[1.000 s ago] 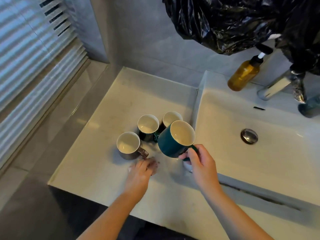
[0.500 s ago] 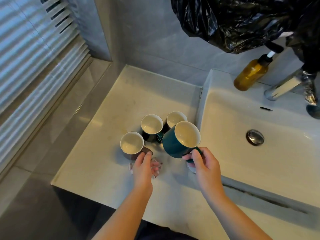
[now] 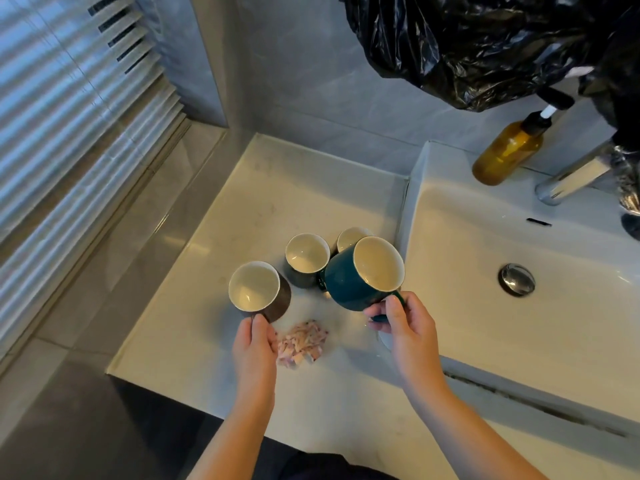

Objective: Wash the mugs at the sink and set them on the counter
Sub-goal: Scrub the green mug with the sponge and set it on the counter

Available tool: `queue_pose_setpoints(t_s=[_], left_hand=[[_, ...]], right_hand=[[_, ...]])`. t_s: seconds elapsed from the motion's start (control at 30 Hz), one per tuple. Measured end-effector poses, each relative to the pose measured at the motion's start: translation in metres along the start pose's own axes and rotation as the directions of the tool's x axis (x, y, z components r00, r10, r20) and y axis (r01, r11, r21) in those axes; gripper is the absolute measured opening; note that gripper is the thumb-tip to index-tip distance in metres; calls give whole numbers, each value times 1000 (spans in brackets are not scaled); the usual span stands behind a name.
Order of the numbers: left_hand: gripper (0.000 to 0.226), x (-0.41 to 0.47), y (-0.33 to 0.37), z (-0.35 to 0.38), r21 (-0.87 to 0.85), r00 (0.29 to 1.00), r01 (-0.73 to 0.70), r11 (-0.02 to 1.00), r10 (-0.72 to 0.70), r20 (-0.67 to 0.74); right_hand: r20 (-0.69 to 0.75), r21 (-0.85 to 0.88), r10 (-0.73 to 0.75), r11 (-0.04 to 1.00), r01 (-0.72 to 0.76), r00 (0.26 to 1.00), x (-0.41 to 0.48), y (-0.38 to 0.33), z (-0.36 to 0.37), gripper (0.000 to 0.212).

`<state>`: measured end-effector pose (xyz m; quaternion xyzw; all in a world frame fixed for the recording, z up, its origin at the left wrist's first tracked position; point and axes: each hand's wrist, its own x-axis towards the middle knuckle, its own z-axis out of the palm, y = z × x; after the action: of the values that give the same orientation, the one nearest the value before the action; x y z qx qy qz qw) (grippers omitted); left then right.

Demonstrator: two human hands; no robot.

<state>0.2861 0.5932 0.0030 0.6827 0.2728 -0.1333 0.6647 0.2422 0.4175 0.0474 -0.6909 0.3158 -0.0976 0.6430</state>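
While the right hand (image 3: 405, 327) curls its fingers round the handle of the teal mug (image 3: 349, 282), holding it tilted above the surface (image 3: 277, 188) just beside the sink (image 3: 485, 306), the left hand (image 3: 254, 344) closes its fingers on the brown mug (image 3: 278, 301) at its near side. Whether that mug is lifted cannot be told. A dark mug (image 3: 306, 256) and a fourth mug (image 3: 348, 237) stand upright behind, and a pink wad (image 3: 301, 342) lies between the hands.

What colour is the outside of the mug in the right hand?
The tilted ceramic mug is dark teal outside, cream inside; head view shows it.
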Motion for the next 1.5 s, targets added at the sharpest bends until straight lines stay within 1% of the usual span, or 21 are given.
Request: queue_pose_setpoints(t_s=[0.07,0.17,0.27,0.33,0.4,0.5,0.6,0.73,0.93,1.17,1.33,1.5], left_hand=[[24,5,25,-1,10,996,-77,997,76,37],[23,36,68,8,45,980,-180,983,174,100],[22,89,103,28,120,965,-239,964,222,141],[22,129,121,46,194,963,-246,950,218,156],[27,164,133,64,255,963,-253,933,216,163],[29,210,142,85,325,961,-267,907,226,160],[35,237,151,100,347,968,-245,905,211,133],[36,271,159,113,373,968,-252,893,227,110],[33,314,162,120,389,965,-264,883,240,108],[27,340,160,123,381,967,-256,888,228,117],[27,349,161,129,397,958,-284,873,242,152],[27,360,163,132,341,966,-250,906,210,152]], right_hand=[[11,40,-4,999,4,1000,13,-10,9,22],[11,90,20,996,-21,1000,47,-33,29,24],[-1,68,56,996,-56,998,92,-61,54,27],[16,101,90,991,-91,996,123,-74,73,26],[31,143,145,979,-148,989,152,-80,93,24],[39,118,166,978,-170,985,190,-76,120,25],[15,102,185,977,-185,983,219,-67,146,30],[-15,87,221,972,-219,975,248,-51,177,28],[-53,76,228,972,-224,972,277,-36,212,31],[-82,91,219,973,-211,972,292,-28,239,28],[-115,94,219,973,-209,969,300,-23,244,27],[-106,105,233,969,-222,967,307,-19,246,24]])
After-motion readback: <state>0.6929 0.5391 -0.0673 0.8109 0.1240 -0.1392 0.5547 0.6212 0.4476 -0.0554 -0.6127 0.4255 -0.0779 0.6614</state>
